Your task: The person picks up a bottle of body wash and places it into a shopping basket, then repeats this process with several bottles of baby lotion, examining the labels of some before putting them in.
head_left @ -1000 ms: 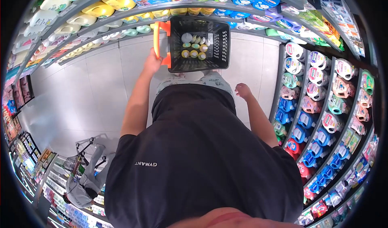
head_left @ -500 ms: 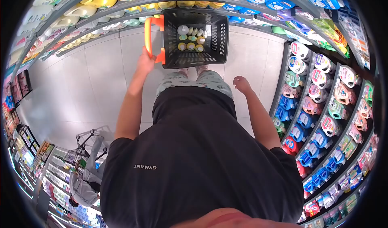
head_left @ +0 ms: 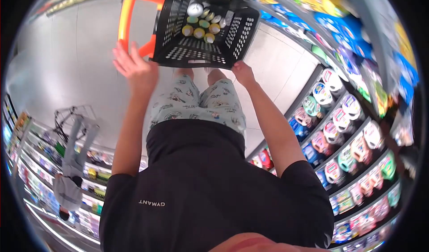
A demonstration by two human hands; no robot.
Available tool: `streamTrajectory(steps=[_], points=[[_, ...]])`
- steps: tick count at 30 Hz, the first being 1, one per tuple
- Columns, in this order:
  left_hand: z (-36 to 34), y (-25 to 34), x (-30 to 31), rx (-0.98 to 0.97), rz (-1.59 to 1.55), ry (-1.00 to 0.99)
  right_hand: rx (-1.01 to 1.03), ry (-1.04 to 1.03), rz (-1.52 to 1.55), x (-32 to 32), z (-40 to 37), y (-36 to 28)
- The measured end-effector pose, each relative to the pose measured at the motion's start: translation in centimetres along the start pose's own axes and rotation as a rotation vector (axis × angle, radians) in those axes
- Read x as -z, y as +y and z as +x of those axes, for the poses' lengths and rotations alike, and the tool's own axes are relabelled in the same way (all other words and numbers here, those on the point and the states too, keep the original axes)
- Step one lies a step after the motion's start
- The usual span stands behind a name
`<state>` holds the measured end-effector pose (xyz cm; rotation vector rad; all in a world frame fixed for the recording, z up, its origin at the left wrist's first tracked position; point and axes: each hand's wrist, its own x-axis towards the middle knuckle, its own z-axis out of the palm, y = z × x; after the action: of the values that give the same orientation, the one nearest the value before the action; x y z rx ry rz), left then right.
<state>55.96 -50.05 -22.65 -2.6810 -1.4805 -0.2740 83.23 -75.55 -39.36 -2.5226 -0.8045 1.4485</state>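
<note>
By shelved bottles (head_left: 332, 171) — R hand (head_left: 243, 74) fingers curled on basket (head_left: 196, 54). L hand (head_left: 143, 73) splayed, empty, nr orange handle (head_left: 126, 21) — 2nd person (head_left: 69, 190) back L.

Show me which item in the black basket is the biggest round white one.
The round white item, topmost of the cluster in the black basket as pictured; its neighbours look smaller, several showing yellow or green.

Both arms (head_left: 277, 127) reach forward to the basket (head_left: 196, 54): left hand (head_left: 140, 73) at near-left corner, fingers (head_left: 123, 57) splayed; right hand (head_left: 244, 74) gripping near-right corner.
</note>
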Motion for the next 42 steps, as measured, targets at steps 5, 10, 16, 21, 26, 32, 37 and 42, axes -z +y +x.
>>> streamTrajectory(steps=[5, 10, 16, 21, 26, 32, 37, 42], points=[[-6.0, 5.3, -8.6, -0.01, -0.282, -0.508, 0.005, -0.091, -0.074, -7.7, 12.6, 1.9], [-9.9, 7.4, -18.3, 0.009, -0.472, -0.696, -0.04, -0.093, -0.207, -12.8, 20.0, 1.6], [-10.6, 8.3, -18.5, -0.006, -0.72, -0.772, -0.011, -0.134, -0.505, -18.3, 27.2, 0.1], [-10.2, 8.6, -17.2, 0.035, -0.827, -0.831, 0.098, -0.039, -0.683, -22.4, 30.3, 1.6], [-10.5, 8.5, -17.0, 0.018, -0.834, -0.826, 0.245, 0.023, -0.72, -23.5, 31.4, 3.0], [-10.4, 8.5, -15.7, 0.034, -0.874, -0.798, 0.357, 0.006, -0.744, -20.6, 29.1, 3.8], [-10.0, 9.0, -11.6, 0.055, -0.914, -0.773, 0.434, 0.027, -0.77, -13.9, 21.8, 0.5], [-8.7, 8.2, -6.5, -0.017, -0.903, -0.829, 0.483, -0.007, -0.77, -2.4, 10.4, -5.7]])
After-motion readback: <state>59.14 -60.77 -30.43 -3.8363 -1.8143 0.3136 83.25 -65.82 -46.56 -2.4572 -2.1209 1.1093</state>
